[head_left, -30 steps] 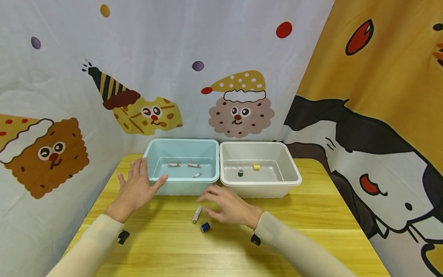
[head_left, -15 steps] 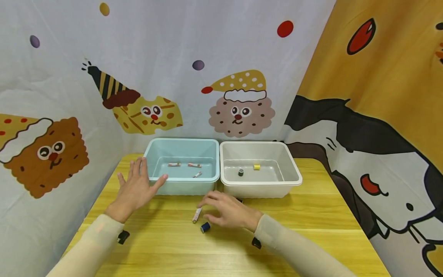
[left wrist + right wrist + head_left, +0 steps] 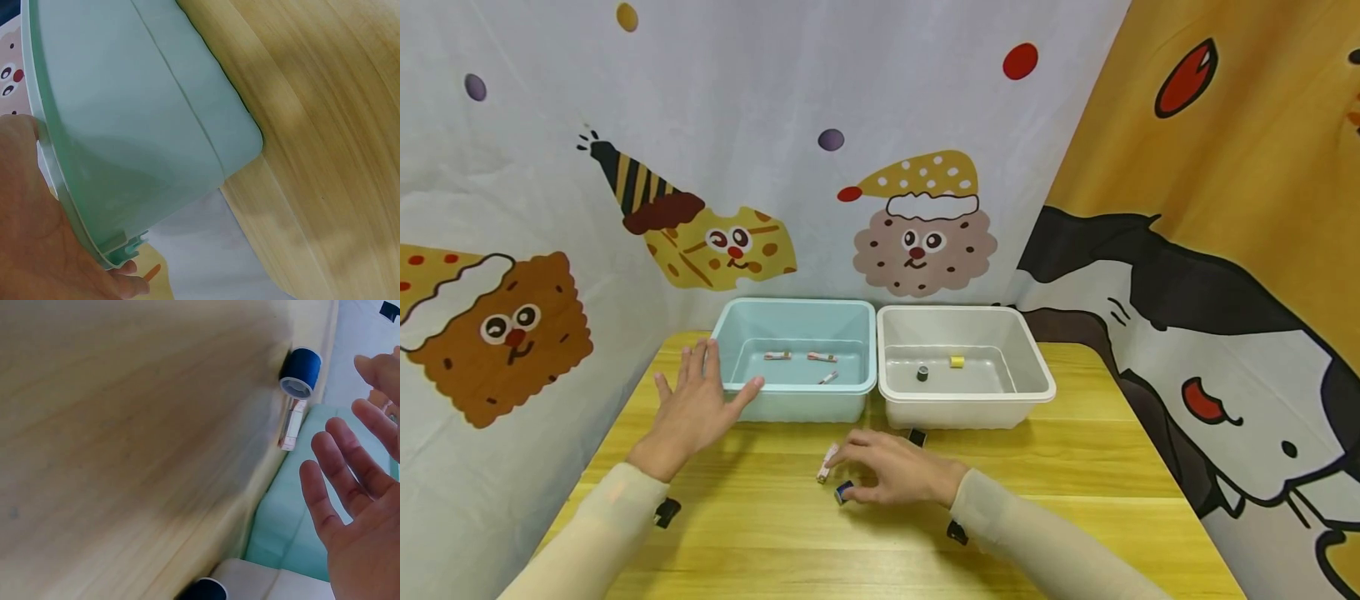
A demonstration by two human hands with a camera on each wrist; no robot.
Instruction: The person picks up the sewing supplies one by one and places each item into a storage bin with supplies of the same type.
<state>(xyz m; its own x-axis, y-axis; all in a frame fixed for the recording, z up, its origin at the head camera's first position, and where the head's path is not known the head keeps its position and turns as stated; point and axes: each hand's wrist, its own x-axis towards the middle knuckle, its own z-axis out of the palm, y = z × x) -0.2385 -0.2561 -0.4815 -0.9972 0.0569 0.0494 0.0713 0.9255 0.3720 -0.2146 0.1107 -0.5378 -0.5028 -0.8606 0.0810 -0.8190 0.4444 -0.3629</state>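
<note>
My right hand (image 3: 898, 468) hovers low over the table, its fingers loosely bent and spread. Under its thumb and fingertips lie a dark blue thread spool (image 3: 842, 492) and a slim pinkish-white item (image 3: 826, 464), perhaps a nail clipper. In the right wrist view the fingers stand apart from the blue spool (image 3: 302, 370). Behind this hand, partly hidden, is a black spool (image 3: 917, 437), also at the bottom of the right wrist view. My left hand (image 3: 695, 408) rests with straight fingers on the left front corner of the light blue bin (image 3: 805, 406).
Several slim pale items (image 3: 822, 357) lie in the blue bin. Against its right side stands a white bin (image 3: 966, 412) with a dark spool (image 3: 922, 374) and a yellow spool (image 3: 957, 362). A printed curtain (image 3: 805, 83) hangs behind the wooden table (image 3: 760, 533).
My right hand has moved down and toward me, closer to the blue spool and slim item. The black spool behind it has come into sight. My left hand has stayed still.
</note>
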